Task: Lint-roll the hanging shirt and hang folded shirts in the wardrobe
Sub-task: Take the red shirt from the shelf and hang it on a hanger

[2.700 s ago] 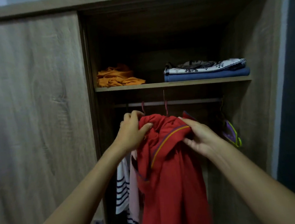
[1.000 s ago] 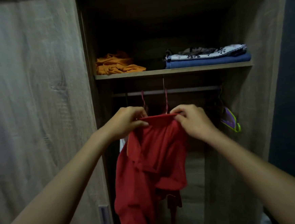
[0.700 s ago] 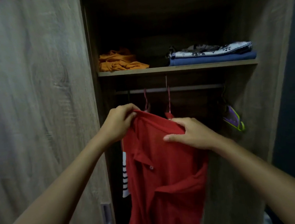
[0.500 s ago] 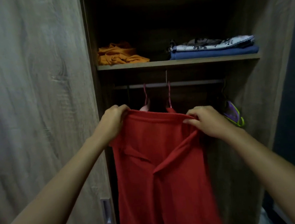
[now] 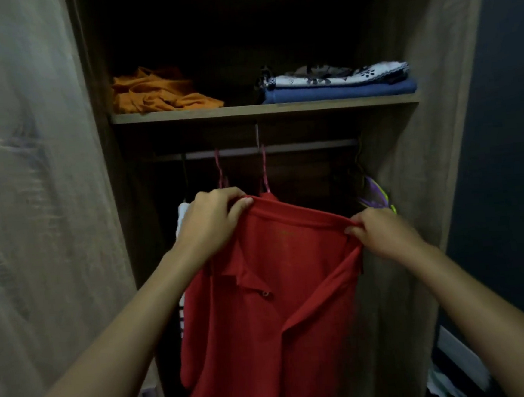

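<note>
A red polo shirt (image 5: 275,310) hangs spread out in front of the open wardrobe, collar and a button showing. My left hand (image 5: 212,221) grips its top edge at the left, and my right hand (image 5: 379,233) pinches the top edge at the right, lower down. Behind the shirt's top a red hanger hook (image 5: 264,170) hangs from the rail (image 5: 306,146); a second red hook (image 5: 220,170) hangs beside it. Whether the shirt sits on a hanger is hidden.
A striped white garment (image 5: 181,267) hangs behind the red shirt at the left. A purple and yellow-green item (image 5: 376,197) hangs at the rail's right end. On the shelf (image 5: 263,108) lie an orange garment (image 5: 158,95) and a blue and patterned folded stack (image 5: 336,82). The wooden door (image 5: 35,200) stands left.
The bunched red shirt has been shaken out and now hangs spread between my hands. My right hand has moved outward to the right and a little lower.
</note>
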Demonstrator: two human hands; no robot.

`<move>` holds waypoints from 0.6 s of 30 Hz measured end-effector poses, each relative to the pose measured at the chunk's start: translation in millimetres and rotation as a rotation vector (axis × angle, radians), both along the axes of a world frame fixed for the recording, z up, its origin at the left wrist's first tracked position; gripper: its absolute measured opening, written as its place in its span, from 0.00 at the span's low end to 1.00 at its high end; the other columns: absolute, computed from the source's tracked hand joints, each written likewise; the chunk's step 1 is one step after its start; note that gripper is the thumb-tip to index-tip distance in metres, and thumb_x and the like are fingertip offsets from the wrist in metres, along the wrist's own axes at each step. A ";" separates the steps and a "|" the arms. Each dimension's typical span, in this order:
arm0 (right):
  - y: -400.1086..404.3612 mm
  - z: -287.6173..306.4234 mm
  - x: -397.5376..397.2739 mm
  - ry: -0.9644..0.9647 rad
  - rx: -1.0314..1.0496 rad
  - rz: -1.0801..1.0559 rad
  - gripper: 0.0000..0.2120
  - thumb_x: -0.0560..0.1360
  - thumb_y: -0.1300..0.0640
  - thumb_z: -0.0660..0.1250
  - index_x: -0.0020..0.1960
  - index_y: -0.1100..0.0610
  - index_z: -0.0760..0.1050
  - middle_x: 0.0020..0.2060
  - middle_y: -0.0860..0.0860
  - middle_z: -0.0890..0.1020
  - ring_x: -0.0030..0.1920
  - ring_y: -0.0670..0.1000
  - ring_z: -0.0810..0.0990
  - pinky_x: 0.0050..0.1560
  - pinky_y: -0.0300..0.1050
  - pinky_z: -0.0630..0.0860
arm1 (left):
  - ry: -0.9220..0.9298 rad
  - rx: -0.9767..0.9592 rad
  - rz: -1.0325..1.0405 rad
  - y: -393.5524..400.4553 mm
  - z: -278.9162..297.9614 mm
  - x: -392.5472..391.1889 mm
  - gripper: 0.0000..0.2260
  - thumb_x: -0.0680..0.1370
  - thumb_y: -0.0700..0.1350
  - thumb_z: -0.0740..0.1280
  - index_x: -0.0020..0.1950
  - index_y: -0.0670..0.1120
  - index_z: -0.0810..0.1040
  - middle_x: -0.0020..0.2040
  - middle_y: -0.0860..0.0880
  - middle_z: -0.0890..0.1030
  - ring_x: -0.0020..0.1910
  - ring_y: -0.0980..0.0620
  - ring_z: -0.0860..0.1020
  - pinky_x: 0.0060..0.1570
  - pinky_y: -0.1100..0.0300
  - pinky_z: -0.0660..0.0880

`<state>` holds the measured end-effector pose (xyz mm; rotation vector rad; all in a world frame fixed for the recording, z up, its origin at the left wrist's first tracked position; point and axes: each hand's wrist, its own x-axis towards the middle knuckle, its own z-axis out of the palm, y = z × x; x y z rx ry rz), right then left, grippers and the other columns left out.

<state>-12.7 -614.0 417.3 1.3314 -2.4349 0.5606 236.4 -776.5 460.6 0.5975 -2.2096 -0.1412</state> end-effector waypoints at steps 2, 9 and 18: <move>-1.1 -0.9 -10.1 -0.042 0.036 -0.009 0.09 0.76 0.47 0.66 0.53 0.48 0.81 0.49 0.55 0.85 0.54 0.58 0.82 0.49 0.50 0.77 | -0.006 0.010 -0.001 -0.6 -0.5 -17.4 0.11 0.79 0.55 0.62 0.53 0.54 0.81 0.49 0.51 0.85 0.52 0.48 0.81 0.53 0.49 0.77; -10.2 7.0 -35.4 -0.126 0.159 0.050 0.15 0.73 0.53 0.65 0.58 0.49 0.80 0.54 0.52 0.84 0.59 0.53 0.80 0.57 0.45 0.76 | -0.043 -0.006 0.024 -7.6 1.8 -81.8 0.12 0.78 0.54 0.62 0.54 0.52 0.82 0.50 0.49 0.85 0.53 0.47 0.81 0.52 0.53 0.76; -55.5 25.2 -89.0 -0.089 -0.298 -0.157 0.22 0.74 0.55 0.63 0.68 0.56 0.72 0.67 0.58 0.70 0.66 0.59 0.66 0.64 0.51 0.68 | -0.126 0.000 0.095 -31.6 3.5 -148.5 0.13 0.77 0.58 0.62 0.56 0.56 0.80 0.54 0.48 0.83 0.55 0.42 0.80 0.53 0.48 0.77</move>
